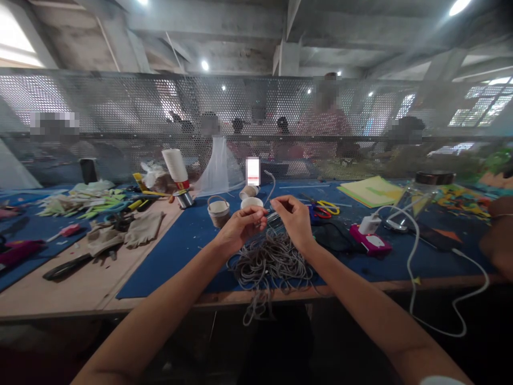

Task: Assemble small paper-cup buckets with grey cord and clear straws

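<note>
A tangled heap of grey cord (270,264) lies on the blue mat (180,246) at the table's front edge, with loops hanging over it. My left hand (242,227) and my right hand (294,216) are raised just above the heap, close together. Both pinch a strand of the grey cord between thumb and fingers. One end of the strand rises and curls up behind my hands. Small paper cups (219,211) stand just beyond my hands.
Scissors with yellow handles (326,207) lie right of my hands, beside a pink device (371,240) with a white charger and cable (412,251). Gloves (124,232), tools and paper scraps cover the left. A perforated metal screen (160,112) runs behind the table; people sit beyond it.
</note>
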Motion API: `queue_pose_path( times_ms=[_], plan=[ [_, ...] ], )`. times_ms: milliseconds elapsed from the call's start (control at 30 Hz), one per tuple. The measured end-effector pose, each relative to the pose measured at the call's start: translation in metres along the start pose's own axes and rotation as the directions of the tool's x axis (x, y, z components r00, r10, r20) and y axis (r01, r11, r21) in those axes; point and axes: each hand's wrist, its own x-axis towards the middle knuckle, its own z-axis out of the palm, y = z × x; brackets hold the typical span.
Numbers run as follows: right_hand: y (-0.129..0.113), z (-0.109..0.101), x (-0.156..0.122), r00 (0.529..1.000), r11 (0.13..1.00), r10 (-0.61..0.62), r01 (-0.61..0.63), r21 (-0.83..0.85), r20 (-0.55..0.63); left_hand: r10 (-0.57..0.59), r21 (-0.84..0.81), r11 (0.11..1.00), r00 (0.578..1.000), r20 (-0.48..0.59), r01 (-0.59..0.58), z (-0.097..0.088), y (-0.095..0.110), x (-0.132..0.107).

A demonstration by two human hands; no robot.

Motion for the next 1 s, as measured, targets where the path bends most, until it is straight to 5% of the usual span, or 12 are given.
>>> queue_pose_path(
  times_ms=[733, 1000],
  plan=[
    [-0.002, 0.005, -0.013, 0.982, 0.958, -0.185, 0.190, -0.215, 0.043, 0.314, 0.332, 0.914, 0.925, -0.214, -0.234, 0.010, -0.004, 0.000],
    [-0.002, 0.006, -0.015, 0.977, 0.943, -0.204, 0.213, -0.256, 0.064, 0.501, 0.551, 0.771, 0.839, -0.214, -0.320, 0.007, -0.010, -0.001]
  ],
)
